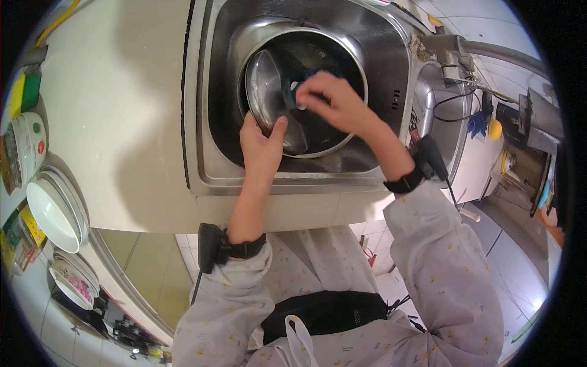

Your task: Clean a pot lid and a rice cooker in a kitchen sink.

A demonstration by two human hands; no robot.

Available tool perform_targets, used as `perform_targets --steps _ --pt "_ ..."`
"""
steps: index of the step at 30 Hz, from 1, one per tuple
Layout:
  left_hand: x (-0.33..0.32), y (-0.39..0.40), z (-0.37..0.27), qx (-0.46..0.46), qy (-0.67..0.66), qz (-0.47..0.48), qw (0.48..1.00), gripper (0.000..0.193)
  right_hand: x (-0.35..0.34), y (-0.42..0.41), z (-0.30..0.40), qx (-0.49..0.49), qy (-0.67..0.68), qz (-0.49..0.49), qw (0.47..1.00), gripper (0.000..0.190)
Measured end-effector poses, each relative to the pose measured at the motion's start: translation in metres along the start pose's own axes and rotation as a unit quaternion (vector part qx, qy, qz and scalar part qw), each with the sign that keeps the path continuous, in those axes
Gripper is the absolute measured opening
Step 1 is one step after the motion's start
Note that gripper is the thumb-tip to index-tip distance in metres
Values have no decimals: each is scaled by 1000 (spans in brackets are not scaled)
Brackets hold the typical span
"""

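Note:
A large round metal basin (362,78) sits in the stainless steel sink (390,59). A shiny, rounded piece of cookware, apparently a pot lid (266,87), stands tilted at the basin's left side. My left hand (263,142) grips its lower left edge, thumb on the near face. Just right of it, over the basin, my right hand (332,101) has curled fingers; a small pale bit shows at the fingertips, and I cannot tell whether they hold anything. Dark contents in the basin are hard to make out.
A grey faucet pipe (500,48) reaches in at the upper right, beside a smaller sink basin (435,87). On the left, white bowls (52,213) stand at the counter's (137,114) edge, near a yellow-green sponge (27,94). A thin black cable (451,120) loops over the smaller basin.

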State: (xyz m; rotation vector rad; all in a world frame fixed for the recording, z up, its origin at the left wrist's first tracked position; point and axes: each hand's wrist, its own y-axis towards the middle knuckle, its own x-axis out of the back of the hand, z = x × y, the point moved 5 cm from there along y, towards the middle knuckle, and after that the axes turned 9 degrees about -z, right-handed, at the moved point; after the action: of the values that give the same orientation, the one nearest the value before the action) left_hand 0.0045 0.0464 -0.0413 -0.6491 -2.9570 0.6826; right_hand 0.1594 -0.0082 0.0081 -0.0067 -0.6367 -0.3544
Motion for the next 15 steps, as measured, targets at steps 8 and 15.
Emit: perform_targets --steps 8,15 --pt "-3 2 0 -16 -4 -1 1000 25 -2 -24 -28 -274 -88 -22 957 33" --pt "-3 -1 3 10 1 5 1000 25 -19 -20 -33 -93 -212 -19 973 40"
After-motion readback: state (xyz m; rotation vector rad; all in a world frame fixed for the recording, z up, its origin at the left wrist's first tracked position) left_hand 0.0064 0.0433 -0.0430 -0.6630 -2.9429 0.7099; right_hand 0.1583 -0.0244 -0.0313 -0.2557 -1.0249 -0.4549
